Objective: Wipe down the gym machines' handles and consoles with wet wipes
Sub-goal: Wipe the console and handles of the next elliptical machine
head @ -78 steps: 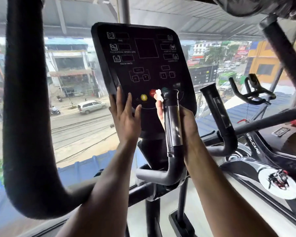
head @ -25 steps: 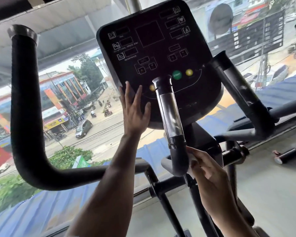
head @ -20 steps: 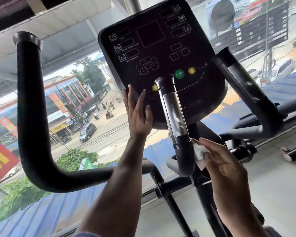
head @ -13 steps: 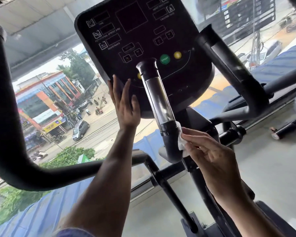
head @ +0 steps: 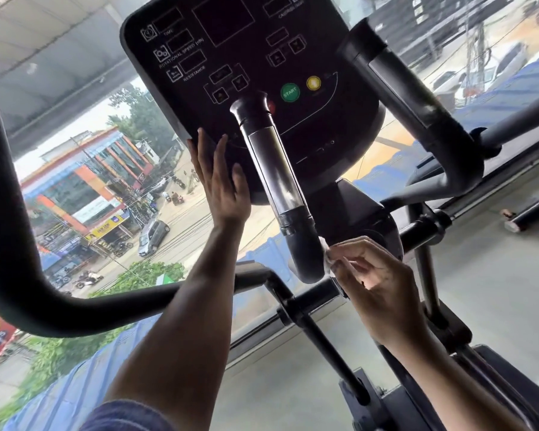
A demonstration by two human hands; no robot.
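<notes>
The black console [head: 231,35] of an elliptical machine fills the top middle of the head view, with green and yellow buttons. My left hand [head: 220,181] lies flat with straight fingers against the console's lower left edge. In front stands the left inner handle [head: 276,181] with a shiny sensor sleeve. My right hand [head: 374,275] pinches a small white wet wipe [head: 325,258] against the right side of that handle's black lower bend. The right inner handle [head: 417,104] rises at the upper right.
A thick black moving arm [head: 10,244] curves across the left side. Behind the machine is a window onto a street with buildings and cars. Grey floor [head: 495,290] lies to the right, with machine frame bars [head: 318,337] below.
Over three seconds my right hand went with the wipe from the handle's top down to its lower bend. Since half a second ago it sits slightly lower. My left hand stays on the console.
</notes>
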